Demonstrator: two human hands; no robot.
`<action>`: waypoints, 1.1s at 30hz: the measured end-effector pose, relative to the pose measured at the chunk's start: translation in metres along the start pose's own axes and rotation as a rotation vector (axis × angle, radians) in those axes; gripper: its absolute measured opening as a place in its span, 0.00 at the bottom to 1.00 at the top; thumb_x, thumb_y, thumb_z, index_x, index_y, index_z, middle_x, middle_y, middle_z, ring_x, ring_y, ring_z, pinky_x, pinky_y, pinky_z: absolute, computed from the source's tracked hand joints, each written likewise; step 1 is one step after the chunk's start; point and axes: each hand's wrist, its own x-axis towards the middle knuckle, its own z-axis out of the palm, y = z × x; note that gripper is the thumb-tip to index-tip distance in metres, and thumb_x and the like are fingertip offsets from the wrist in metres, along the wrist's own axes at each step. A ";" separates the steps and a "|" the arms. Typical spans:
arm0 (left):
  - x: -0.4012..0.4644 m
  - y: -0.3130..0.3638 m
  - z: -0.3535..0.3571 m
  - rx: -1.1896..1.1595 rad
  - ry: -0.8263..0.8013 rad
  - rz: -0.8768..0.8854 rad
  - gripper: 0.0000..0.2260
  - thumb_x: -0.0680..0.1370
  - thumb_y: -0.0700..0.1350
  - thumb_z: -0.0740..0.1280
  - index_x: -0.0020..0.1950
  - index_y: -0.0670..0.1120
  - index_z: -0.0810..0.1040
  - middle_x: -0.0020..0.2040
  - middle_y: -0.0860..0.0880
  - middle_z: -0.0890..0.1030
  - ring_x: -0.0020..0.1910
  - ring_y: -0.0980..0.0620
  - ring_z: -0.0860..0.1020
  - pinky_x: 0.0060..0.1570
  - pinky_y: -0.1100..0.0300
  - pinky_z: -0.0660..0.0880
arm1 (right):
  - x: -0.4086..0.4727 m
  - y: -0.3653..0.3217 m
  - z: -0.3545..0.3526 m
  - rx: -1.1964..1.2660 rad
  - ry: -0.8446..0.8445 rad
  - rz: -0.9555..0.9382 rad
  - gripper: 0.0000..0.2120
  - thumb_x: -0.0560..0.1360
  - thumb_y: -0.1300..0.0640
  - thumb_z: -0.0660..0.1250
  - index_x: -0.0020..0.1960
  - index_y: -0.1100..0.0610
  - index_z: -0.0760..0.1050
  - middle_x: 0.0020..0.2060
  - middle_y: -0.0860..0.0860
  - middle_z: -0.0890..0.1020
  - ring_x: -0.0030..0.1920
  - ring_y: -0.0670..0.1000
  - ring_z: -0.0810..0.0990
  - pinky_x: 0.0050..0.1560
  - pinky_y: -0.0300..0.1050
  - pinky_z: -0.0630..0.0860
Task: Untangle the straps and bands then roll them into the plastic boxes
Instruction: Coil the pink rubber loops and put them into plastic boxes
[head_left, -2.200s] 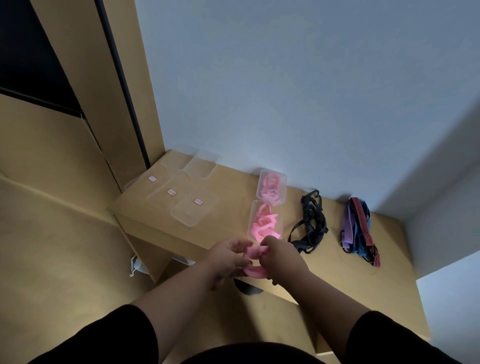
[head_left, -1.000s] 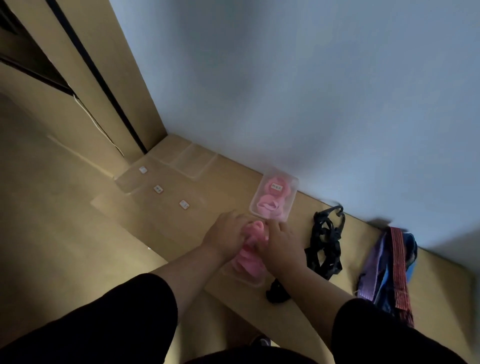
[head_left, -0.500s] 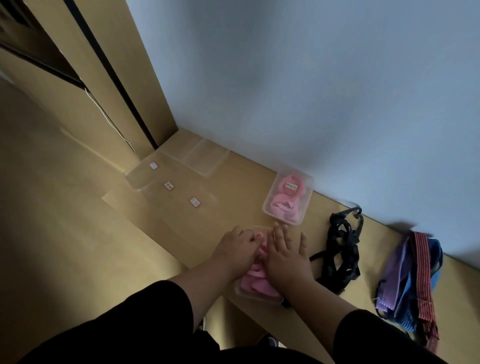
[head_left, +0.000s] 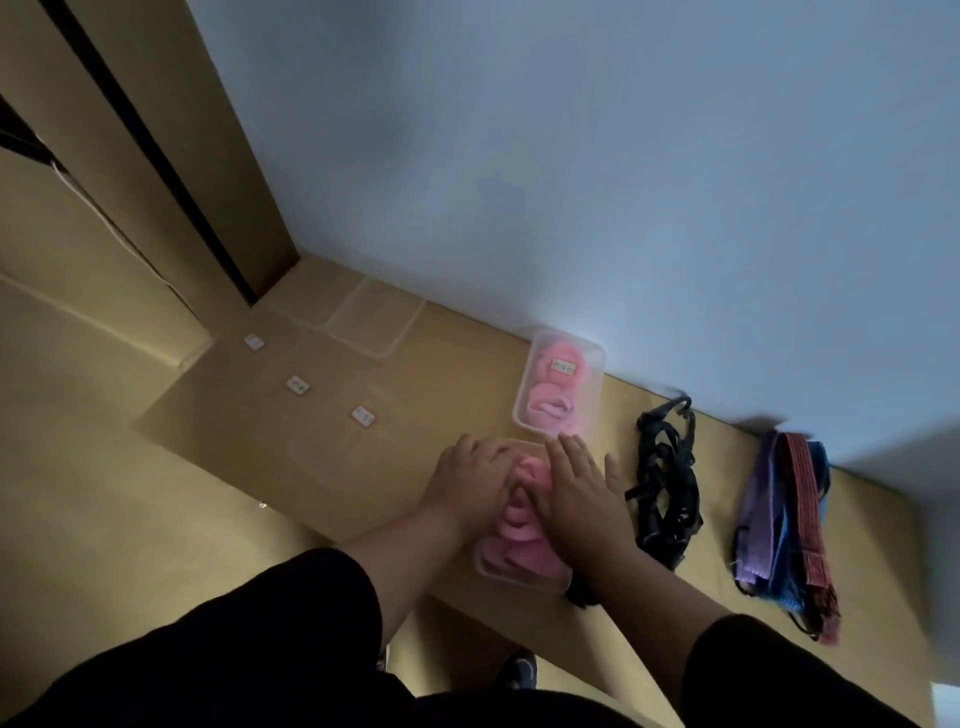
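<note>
Left hand: the left hand (head_left: 475, 480) lies on top of the pink bands (head_left: 519, 535) and pushes them down. Its fingers look a bit bent over the pink stuff. I cannot tell if they pinch any of it.
Right hand: the right hand (head_left: 579, 491) lies flat, right beside the left hand. Its fingers are straight and spread out, and it presses on the same pink bands.
Pink bands: they sit under both hands, inside the near clear box (head_left: 485, 564). Some pink shows between the two hands and below the wrists.
Near clear box: it is under the hands, close to the front edge of the wooden table (head_left: 234, 441).
Far clear box: the far clear box (head_left: 595, 364) is just past the fingertips, by the wall (head_left: 623, 182). It has more pink rolls in it and a small white label.
Black straps: a messy pile of black straps (head_left: 667, 483) lies just beside the right hand, on its outer side.
Colored bands: a bunch of purple, blue and red bands (head_left: 784, 525) lies farther out on that same side, apart from the black pile.
Clear lids: flat clear lids with small white stickers (head_left: 298, 385) lie out past the left hand.
Sleeves: both arms wear black sleeves (head_left: 260, 639).
</note>
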 end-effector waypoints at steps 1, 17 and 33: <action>0.002 -0.002 -0.003 -0.024 0.004 0.016 0.24 0.77 0.56 0.51 0.61 0.50 0.80 0.59 0.48 0.81 0.53 0.43 0.78 0.53 0.51 0.76 | 0.000 -0.001 -0.004 0.006 -0.002 -0.002 0.32 0.82 0.36 0.40 0.82 0.50 0.49 0.82 0.50 0.52 0.81 0.49 0.46 0.79 0.58 0.40; 0.003 -0.015 -0.016 -0.190 -0.171 0.193 0.32 0.75 0.61 0.46 0.73 0.50 0.70 0.69 0.48 0.75 0.64 0.44 0.73 0.65 0.50 0.68 | -0.015 -0.006 -0.014 -0.036 -0.093 -0.166 0.34 0.78 0.37 0.45 0.78 0.53 0.63 0.76 0.51 0.68 0.76 0.54 0.65 0.76 0.51 0.57; -0.028 -0.068 -0.010 -0.003 -0.024 0.021 0.23 0.77 0.57 0.55 0.57 0.45 0.82 0.55 0.45 0.82 0.53 0.42 0.79 0.56 0.50 0.78 | -0.011 -0.018 0.019 -0.244 -0.079 -0.115 0.53 0.68 0.39 0.76 0.82 0.54 0.52 0.81 0.55 0.56 0.81 0.58 0.53 0.77 0.56 0.44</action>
